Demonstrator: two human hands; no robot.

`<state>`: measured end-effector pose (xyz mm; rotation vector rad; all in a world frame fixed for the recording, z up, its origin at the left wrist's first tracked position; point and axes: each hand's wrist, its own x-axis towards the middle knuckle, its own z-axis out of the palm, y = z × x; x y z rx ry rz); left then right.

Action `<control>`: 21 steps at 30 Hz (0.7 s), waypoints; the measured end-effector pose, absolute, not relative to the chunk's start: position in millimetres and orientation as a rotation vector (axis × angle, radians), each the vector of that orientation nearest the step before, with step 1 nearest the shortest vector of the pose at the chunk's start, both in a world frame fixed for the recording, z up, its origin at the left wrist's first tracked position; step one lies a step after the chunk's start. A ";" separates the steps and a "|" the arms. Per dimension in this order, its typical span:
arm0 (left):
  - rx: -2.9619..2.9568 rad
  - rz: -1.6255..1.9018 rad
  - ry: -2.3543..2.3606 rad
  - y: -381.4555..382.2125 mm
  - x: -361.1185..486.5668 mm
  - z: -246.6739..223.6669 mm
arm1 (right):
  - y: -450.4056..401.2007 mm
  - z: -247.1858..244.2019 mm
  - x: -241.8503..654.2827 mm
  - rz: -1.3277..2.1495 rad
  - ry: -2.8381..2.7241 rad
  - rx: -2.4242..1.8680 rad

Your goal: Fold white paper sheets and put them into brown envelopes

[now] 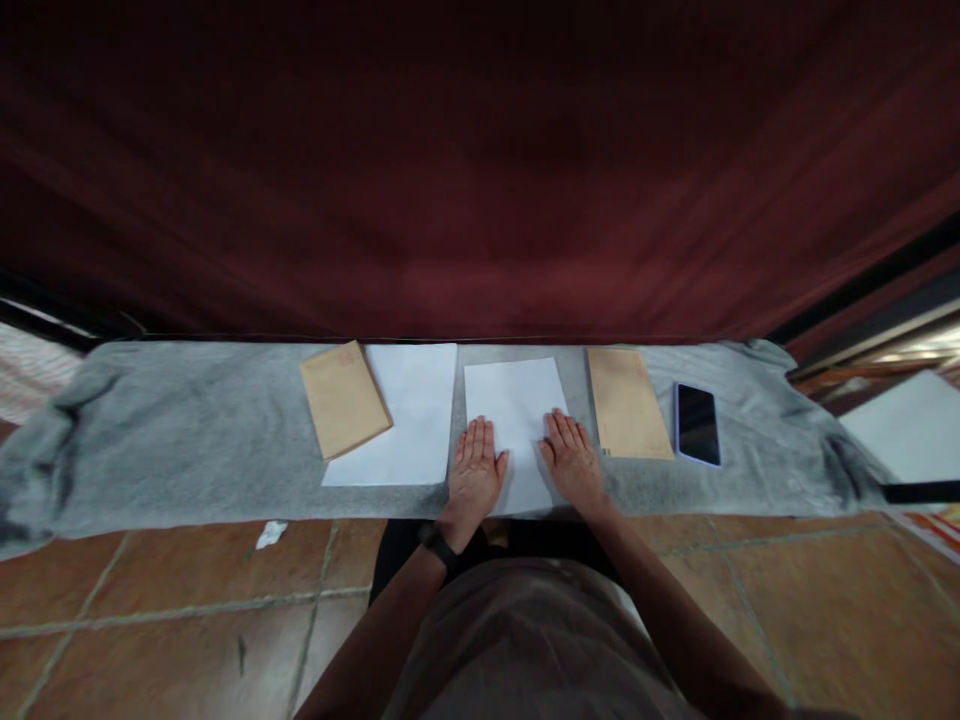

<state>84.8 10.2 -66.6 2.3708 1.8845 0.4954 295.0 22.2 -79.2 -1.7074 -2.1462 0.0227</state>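
Flat, pinching nothing, left hand (475, 472) and right hand (574, 464) lay on white paper (514, 395) — probably steadying it — by the near edge of grey cloth (202, 430).

The middle sheet (517, 395) is showing plain white, as is the left sheet (420, 420), while the left envelope (345, 400) and the right envelope (628, 405) are both wearing a tan brown, and the phone (697, 425) farther right is pairing a black screen with a lavender rim. Beneath them the cloth (210, 430) is spreading a mottled grey, and on the far side the curtain (480, 200) is glowing deep maroon, darkening toward black. On the near side, orange-brown floor tiles (135, 660) are forming a grid with paler grout lines, and a wristband (437, 543) is showing black.
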 end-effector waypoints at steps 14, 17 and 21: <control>2.627 0.320 1.410 -22.2 107.0 -51.6 | -5.5 -74.0 286.3 0.108 -2.294 -1.621; 2.647 0.306 1.377 -22.5 97.3 -48.2 | -9.1 -75.0 294.0 0.093 -2.285 -1.638; 2.656 0.311 1.372 -21.4 81.9 -44.7 | -11.7 -77.5 307.9 0.051 -2.270 -1.634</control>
